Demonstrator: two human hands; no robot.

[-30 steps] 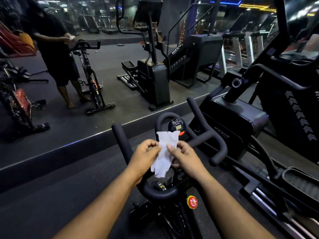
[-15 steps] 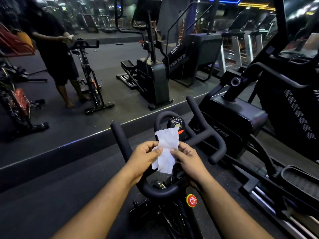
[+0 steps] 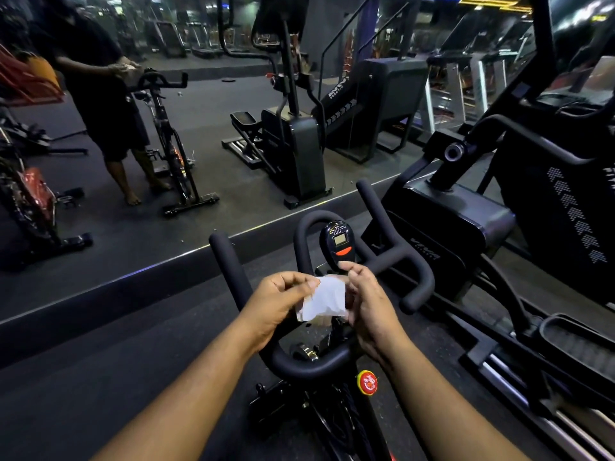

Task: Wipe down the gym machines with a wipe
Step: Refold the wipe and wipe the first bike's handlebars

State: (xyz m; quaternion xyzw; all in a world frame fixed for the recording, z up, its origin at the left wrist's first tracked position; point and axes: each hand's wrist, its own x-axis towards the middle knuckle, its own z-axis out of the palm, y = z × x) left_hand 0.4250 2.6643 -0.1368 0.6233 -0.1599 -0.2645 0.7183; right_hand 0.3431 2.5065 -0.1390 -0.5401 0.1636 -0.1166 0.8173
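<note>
Both hands are raised over the middle of a spin bike's handlebars (image 3: pixel 319 364), holding a white wipe (image 3: pixel 327 299) between them. The left hand (image 3: pixel 283 306) pinches the wipe's left edge between thumb and curled fingers; the right hand (image 3: pixel 366 302) grips its right edge, fingers curled round it. The wipe hangs crumpled in the gap between the two hands, above the near curved bar of the handlebars and not touching it.

Just beyond the right hand's fingertips sits the bike's small console (image 3: pixel 339 244), a dark oval with a small screen and an orange-red button. The two padded horn grips of the handlebars reach away past the hands, one to the left of the left hand, one to the right of the right hand. Below the right wrist a red round knob (image 3: pixel 367 383) stands on the bike's frame.

To the right of the right hand lies a black elliptical trainer (image 3: pixel 442 234). Ahead of both hands a wall mirror (image 3: pixel 216 128) begins at a raised floor edge; in it, far left of the left hand, a person in dark clothes (image 3: pixel 100 104) stands at a reflected spin bike.
</note>
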